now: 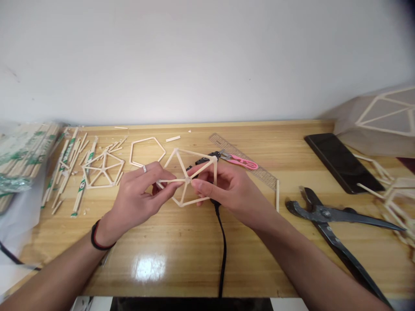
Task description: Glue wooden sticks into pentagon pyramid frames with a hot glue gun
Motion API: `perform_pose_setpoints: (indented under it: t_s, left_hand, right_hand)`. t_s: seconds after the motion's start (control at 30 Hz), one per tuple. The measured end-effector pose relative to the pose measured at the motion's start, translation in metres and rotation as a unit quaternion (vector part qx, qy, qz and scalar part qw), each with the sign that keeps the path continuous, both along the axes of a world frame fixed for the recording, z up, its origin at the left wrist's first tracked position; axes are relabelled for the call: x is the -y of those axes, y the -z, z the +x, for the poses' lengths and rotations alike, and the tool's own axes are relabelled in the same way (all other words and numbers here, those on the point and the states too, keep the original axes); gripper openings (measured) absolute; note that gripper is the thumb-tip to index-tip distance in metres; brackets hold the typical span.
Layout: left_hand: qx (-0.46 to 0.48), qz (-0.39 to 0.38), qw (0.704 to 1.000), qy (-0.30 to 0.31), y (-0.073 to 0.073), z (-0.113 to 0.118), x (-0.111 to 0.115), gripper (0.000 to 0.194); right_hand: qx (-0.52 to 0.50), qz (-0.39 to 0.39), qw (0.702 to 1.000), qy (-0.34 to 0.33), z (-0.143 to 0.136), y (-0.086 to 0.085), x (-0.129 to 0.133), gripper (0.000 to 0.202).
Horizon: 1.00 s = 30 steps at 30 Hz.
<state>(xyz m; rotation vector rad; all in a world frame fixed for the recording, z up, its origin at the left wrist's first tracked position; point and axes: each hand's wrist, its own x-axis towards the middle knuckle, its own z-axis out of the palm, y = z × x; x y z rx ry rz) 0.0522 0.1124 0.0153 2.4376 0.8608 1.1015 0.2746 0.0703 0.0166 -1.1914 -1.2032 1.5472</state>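
A pentagon-shaped frame of pale wooden sticks [185, 191], with spokes meeting at a central joint, is held up over the middle of the table. My left hand [142, 190] pinches one spoke between thumb and forefinger on the frame's left side. On the right, my right hand [227, 185] grips the frame, its thumb by the central joint and its other fingers partly hidden behind. Behind the frame lies a black tool [207, 158], partly covered, with a black cable [223, 250] running toward the front edge.
Packaged chopsticks [29, 151], loose sticks [69, 172], a spoked frame [103, 170] and a plain pentagon [147, 139] lie left. Pink-handled pliers [243, 162], a transparent ruler [259, 172], large black pliers [327, 216], a phone [343, 162] and stick structures [400, 198] are right.
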Motion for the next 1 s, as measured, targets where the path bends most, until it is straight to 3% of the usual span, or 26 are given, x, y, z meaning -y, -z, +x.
perform_pose_setpoints:
  t_s: [0.43,0.6,0.77,0.87,1.0]
  left_hand:
    - [0.002,-0.013,1.000,0.019,-0.0003,0.0016,0.0008,0.010]
    - [0.004,-0.011,1.000,0.019,0.0017,0.0017,0.0022,0.004]
    - [0.053,-0.080,0.995,-0.002,0.0084,0.0003,0.0057,0.027]
    - [0.059,-0.109,0.992,0.039,0.0075,-0.0011,0.0040,0.049]
    - [0.006,-0.098,0.991,0.087,0.0014,-0.0018,-0.0006,0.035]
  right_hand:
    - [0.064,0.045,0.997,0.002,0.0024,0.0002,0.0015,0.029]
    - [0.055,0.029,0.997,-0.034,0.0020,-0.0029,0.0011,0.025]
    - [0.077,0.001,0.995,-0.060,0.0013,-0.0040,0.0008,0.023]
    - [0.076,-0.011,0.994,-0.076,0.0026,-0.0033,0.0012,0.024]
    - [0.085,-0.023,0.990,-0.107,0.0049,-0.0037,0.0012,0.024]
